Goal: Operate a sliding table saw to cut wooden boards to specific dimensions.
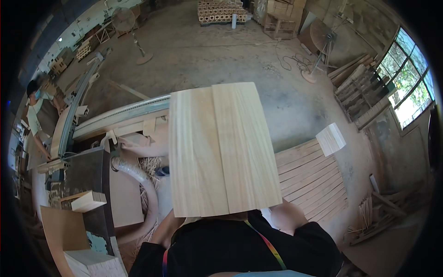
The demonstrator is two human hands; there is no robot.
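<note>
2 pale wood boards (221, 150) lie side by side, long edges touching, held flat and roughly level in front of the person's chest, near end just above the black shirt (240, 249). They block the view of most of what is below them.

Hands: both hidden under the near end of the boards. Left forearm (167, 228) comes up from lower left and goes under the left board's near corner; right forearm (288, 217) bends in from the right, going under the right board's near corner. Grip on either side: can't tell, fingers not visible.

Around:
- 1 stack of pale slats (311, 177) on the floor to the right, just past the boards' right edge, w/ 1 short pale block (331, 138) at its far end.
- 1 long machine rail (120, 115) running left from behind the boards' far left corner.
- 1 ribbed hose (138, 177) curving down at left, wood shavings beside it.
- 1 dark machine surface (87, 171) at left, w/ 1 small wood block (88, 201) at its near edge.
- 2 standing fans: one far left (127, 23), one far right (321, 39).
- 1 other person (37, 115) bent at the far left, well apart.
- Windows (408, 78) at right, planks (357, 87) leaning below them.
</note>
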